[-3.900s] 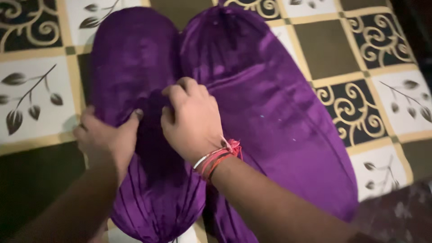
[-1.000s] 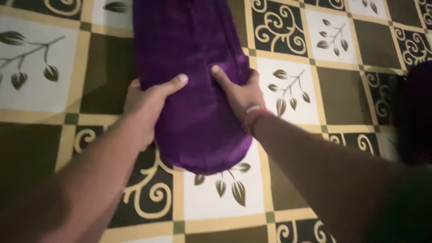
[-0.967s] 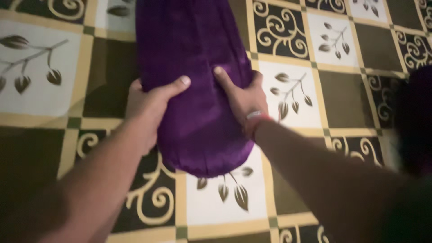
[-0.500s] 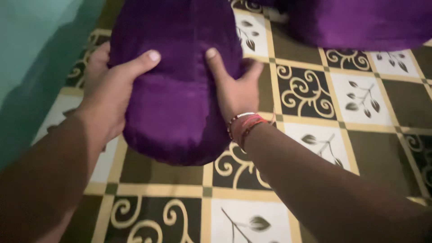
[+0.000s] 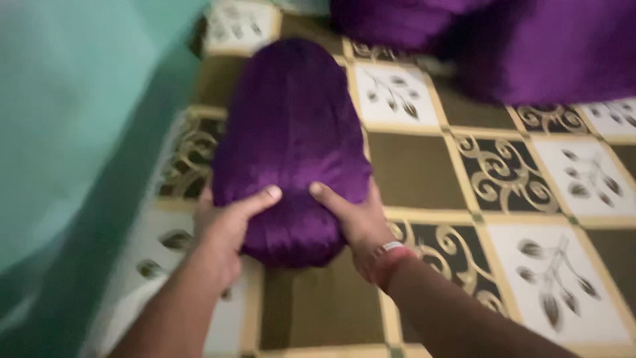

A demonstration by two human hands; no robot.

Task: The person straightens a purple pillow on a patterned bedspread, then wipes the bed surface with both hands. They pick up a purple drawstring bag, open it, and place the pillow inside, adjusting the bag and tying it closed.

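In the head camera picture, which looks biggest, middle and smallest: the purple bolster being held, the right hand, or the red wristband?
1. Purple bolster: clearly the largest, gripped at its near end by both hands.
2. Right hand: much smaller, though nearer the camera.
3. Red wristband: smallest, a thin band on the right wrist.

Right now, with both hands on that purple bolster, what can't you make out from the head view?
- Fingers of the left hand and right hand: only thumbs show; the purple bolster hides the rest.
- Underside of the bolster: hidden by its own bulk.
- Second purple cushion: cut off by the top and right edges.
- Patterned bed sheet: motion blur smears the print.
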